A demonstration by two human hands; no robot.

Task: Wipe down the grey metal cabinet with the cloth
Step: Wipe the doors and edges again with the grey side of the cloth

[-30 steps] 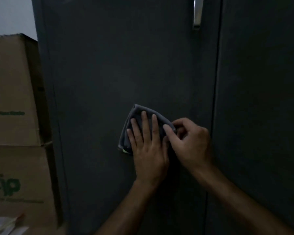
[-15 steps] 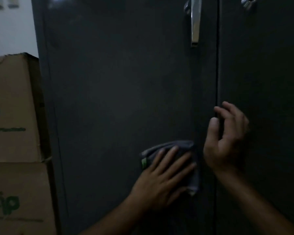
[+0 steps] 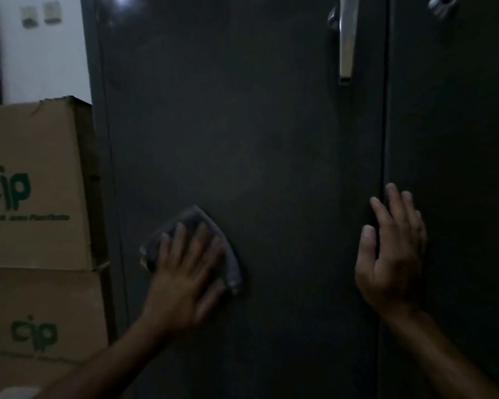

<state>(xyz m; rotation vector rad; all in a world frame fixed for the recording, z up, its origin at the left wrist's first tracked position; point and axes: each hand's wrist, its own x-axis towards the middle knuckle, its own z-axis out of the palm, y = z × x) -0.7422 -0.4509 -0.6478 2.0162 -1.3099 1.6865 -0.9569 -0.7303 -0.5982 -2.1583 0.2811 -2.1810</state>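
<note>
Cabinet doors of dark grey metal fill most of the view, the seam between the two doors running down on the right side. Against the left door, low and toward its left edge, lies the grey cloth — folded, with one corner pointing up and its right edge trailing down past the thumb. The left hand lies flat over it, fingers straight and spread, pressing the cloth to the metal; the forearm rises from the lower left at a slant. This hand looks a little blurred.

The right hand is up at the seam, well apart from the cloth, palm turned toward the doors. Its fingers are relaxed and nearly straight, pointing upward, the thumb standing off to the left — it grasps nothing. Whether the fingertips actually touch the door I cannot tell. Its forearm comes up from the lower right corner.

A bright metal handle hangs near the top of the left door, close to the seam, and a small lock shows at the top of the right door.

Left of the cabinet two cardboard boxes are stacked, each printed with "cip" in green; the smaller line below is too blurred to read.
</note>
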